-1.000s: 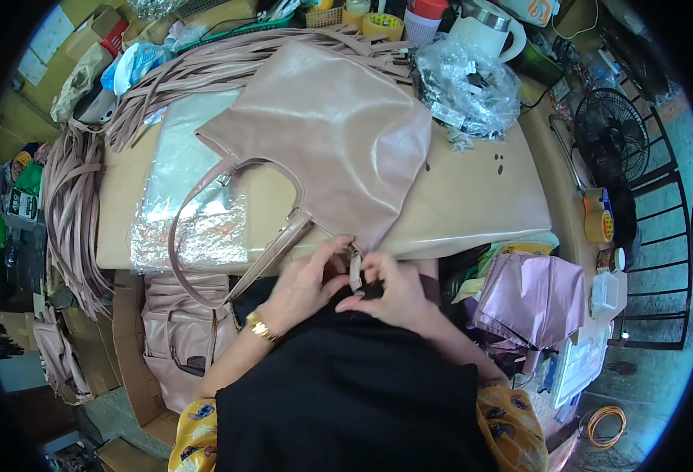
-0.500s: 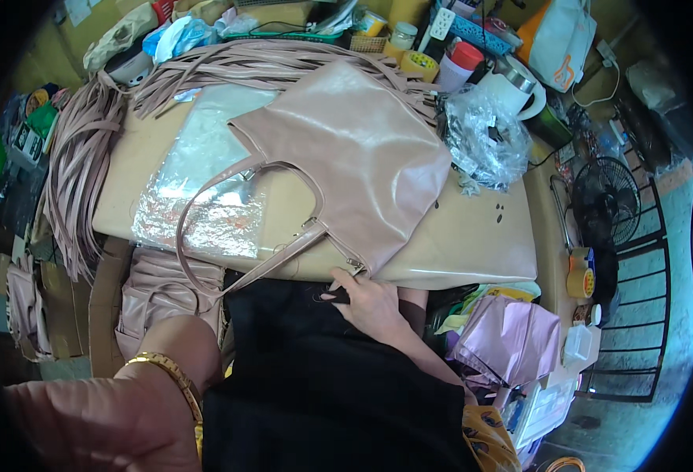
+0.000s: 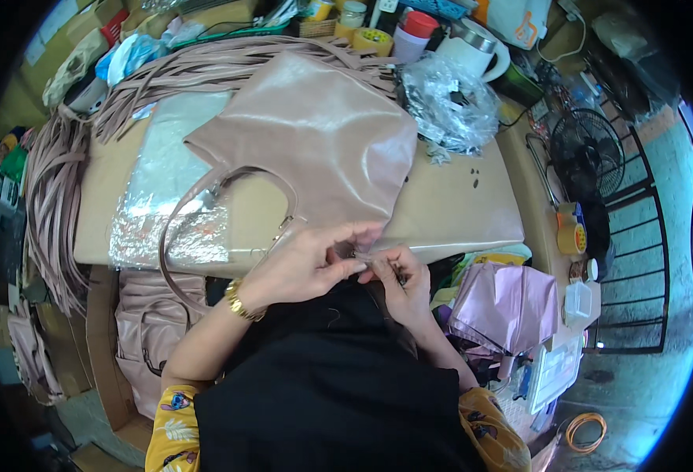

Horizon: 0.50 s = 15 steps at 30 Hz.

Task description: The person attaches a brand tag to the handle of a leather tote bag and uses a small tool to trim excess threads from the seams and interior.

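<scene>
From afar I watch the left hand (image 3: 299,263), lately away from the dusty-pink shoulder bag (image 3: 323,134) on the bench (image 3: 460,220), rejoin the right hand (image 3: 406,289) at the bag's near corner, apparently for two-handed work, fingers (image 3: 362,230) bunched, holding what I cannot tell.

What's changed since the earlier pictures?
The left hand, half a second ago at the lower left, has moved up and right to meet the right hand near the lower corner of the pink handbag; what lies between them is unclear. The right hand stayed near that corner, and the handbag still lies on the table.
</scene>
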Each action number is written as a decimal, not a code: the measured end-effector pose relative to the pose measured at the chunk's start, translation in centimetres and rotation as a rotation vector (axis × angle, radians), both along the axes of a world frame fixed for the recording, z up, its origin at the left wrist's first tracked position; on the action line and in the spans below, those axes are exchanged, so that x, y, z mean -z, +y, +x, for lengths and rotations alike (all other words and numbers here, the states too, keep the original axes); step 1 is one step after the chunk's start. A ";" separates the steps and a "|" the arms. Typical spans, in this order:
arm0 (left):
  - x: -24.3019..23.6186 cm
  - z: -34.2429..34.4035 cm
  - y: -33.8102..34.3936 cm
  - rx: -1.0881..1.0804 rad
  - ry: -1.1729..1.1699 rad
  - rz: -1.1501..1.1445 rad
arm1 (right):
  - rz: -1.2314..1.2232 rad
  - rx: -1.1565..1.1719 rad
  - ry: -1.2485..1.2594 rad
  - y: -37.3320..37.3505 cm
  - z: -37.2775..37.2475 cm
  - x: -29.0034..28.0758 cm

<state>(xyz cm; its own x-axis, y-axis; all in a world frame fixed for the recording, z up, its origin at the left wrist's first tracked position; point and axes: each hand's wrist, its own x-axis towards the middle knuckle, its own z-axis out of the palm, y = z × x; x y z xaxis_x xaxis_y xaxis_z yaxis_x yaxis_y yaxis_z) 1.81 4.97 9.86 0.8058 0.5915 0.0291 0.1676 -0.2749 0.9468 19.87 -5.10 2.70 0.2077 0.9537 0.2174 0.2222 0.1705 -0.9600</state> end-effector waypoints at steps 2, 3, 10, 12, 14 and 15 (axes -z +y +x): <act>3.0 1.5 -0.2 -0.075 -0.069 -0.254 | 0.005 0.018 -0.043 0.5 0.5 -0.5; 4.1 2.1 -0.2 -0.107 -0.098 -0.382 | 0.018 0.040 -0.171 0.7 0.9 -0.5; 6.6 1.0 0.4 -0.244 -0.315 -0.586 | 0.133 0.307 0.203 3.4 5.5 -1.4; 6.6 1.2 0.3 -0.252 -0.311 -0.612 | 0.082 0.139 -0.058 3.1 3.4 -2.6; 6.6 1.4 0.1 -0.270 -0.329 -0.580 | 0.110 0.061 -0.209 3.2 1.8 -2.4; 6.6 1.4 0.0 -0.283 -0.339 -0.560 | 0.165 0.063 -0.227 3.5 1.4 -1.4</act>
